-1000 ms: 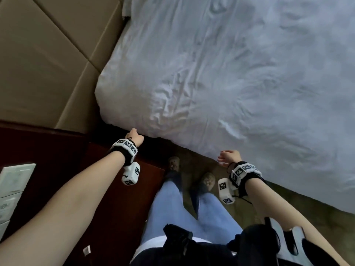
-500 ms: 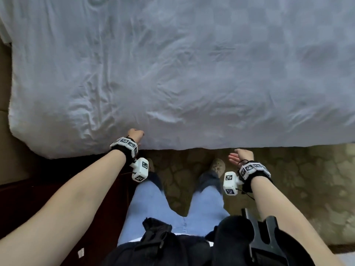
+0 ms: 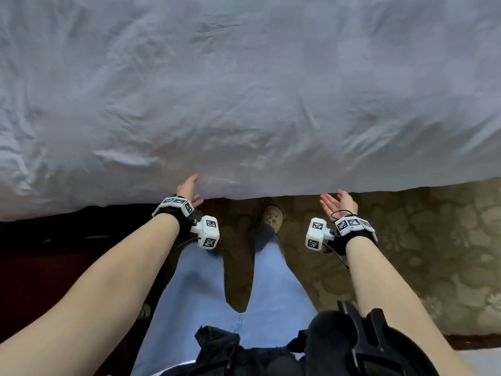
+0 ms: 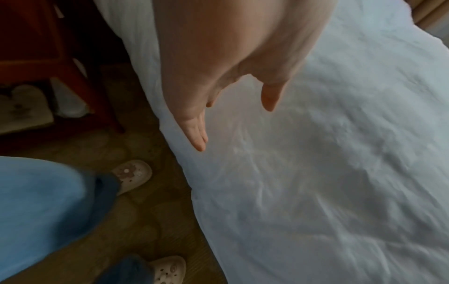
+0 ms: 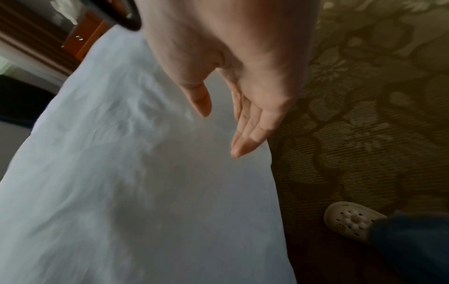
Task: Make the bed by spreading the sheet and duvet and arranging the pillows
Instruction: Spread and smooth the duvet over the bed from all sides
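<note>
A white wrinkled duvet (image 3: 244, 90) covers the bed and hangs over its near edge. My left hand (image 3: 189, 189) reaches to that edge with straight fingers, open, holding nothing; in the left wrist view the left hand (image 4: 233, 107) hovers just over the duvet (image 4: 328, 173). My right hand (image 3: 337, 203) is palm up just below the hanging edge, fingers straight and empty. The right wrist view shows the right hand (image 5: 223, 123) beside the duvet's (image 5: 145, 182) edge, apart from it. No pillows are in view.
Patterned brown carpet (image 3: 433, 253) lies in front of the bed. My feet in pale clogs (image 3: 272, 217) stand close to the bed edge. Dark red wooden furniture (image 4: 48, 57) stands at the left, with pale slippers (image 4: 21, 103) under it.
The view has swung from the bed's corner to its long side. My left hand, fisted at the edge before, has opened; the right hand stays open, palm up.
</note>
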The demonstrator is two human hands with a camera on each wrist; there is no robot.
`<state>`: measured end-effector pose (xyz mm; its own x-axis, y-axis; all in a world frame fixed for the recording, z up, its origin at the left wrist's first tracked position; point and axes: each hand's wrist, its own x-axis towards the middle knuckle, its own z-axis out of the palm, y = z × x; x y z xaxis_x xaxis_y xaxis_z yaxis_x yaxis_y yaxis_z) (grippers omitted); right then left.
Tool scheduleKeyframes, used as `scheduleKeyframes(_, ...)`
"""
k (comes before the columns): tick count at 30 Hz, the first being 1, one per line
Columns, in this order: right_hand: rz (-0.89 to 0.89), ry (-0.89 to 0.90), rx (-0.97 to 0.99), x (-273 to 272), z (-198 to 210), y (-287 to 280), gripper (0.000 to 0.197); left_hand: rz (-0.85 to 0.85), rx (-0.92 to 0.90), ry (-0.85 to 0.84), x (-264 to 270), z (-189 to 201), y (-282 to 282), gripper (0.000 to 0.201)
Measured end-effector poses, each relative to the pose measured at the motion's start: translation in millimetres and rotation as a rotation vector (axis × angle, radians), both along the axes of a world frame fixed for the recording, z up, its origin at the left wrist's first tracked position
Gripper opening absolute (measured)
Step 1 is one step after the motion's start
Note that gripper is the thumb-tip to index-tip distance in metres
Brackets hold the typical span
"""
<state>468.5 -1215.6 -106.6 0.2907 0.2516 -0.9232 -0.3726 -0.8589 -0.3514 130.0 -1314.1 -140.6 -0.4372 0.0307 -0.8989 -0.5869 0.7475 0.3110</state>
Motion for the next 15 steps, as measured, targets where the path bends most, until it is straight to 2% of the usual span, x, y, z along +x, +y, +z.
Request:
scheduleKeyframes(6,-0.219,0.056,0.022,34,-70,3,0.062,0.213,0.014,-0.044,34,-38,3,0.064)
scheduleKeyframes(10,-0.285,0.042,-0.036,36,-118,-7,0.082,0.241,0.014,-0.040,41,-73,0,0.072)
scheduleKeyframes(12,-0.216,0.019,-0.099,39,-149,-12,0.104,0.250,0.040,-0.026,44,-82,0,0.075)
scheduleKeyframes(14,-0.133,0.069,-0.121,34,-147,-9,0.139,0.266,0.057,-0.011,47,-92,1,0.081)
scheduleKeyframes(15,-0.075,0.092,-0.147,30,-139,-6,0.150,0.271,0.060,-0.006,48,-96,2,0.084)
